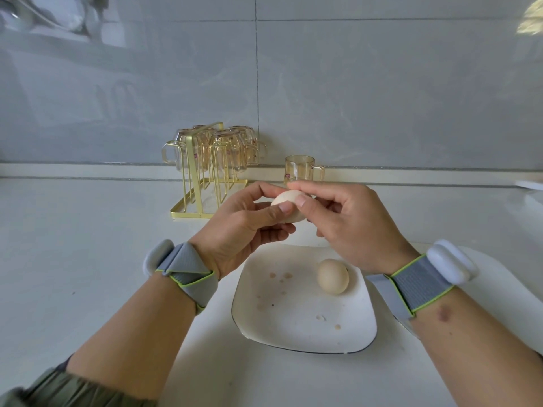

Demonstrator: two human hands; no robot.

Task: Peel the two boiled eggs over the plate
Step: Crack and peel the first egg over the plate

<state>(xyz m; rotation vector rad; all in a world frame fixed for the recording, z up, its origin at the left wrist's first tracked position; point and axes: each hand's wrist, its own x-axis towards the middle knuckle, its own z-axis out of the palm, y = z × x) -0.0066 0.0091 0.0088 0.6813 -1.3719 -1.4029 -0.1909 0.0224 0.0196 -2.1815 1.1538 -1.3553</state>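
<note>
Two eggs appear. One egg (pixel 289 205) is held above the far edge of the plate (pixel 299 327), clasped between both hands. Left hand (pixel 244 227): grip grasping this egg, thumb across its near side, fingers curled beneath and behind. Right hand (pixel 349 221): grip pinching the same egg at its right end between thumb and forefinger. No peeled patch is visible on its shell. Second egg (pixel 333 276): lies unpeeled on the plate, near the far right corner, just beside the right wrist. Plate: white, dark-rimmed, resting on the white bench (pixel 88 259), with a few brown specks on its surface. Both wrists carry grey straps with white modules. Behind the hands, against the tiled wall, stand a gold rack (pixel 205 171) of upturned glass mugs and a single upright mug (pixel 302 168).
</note>
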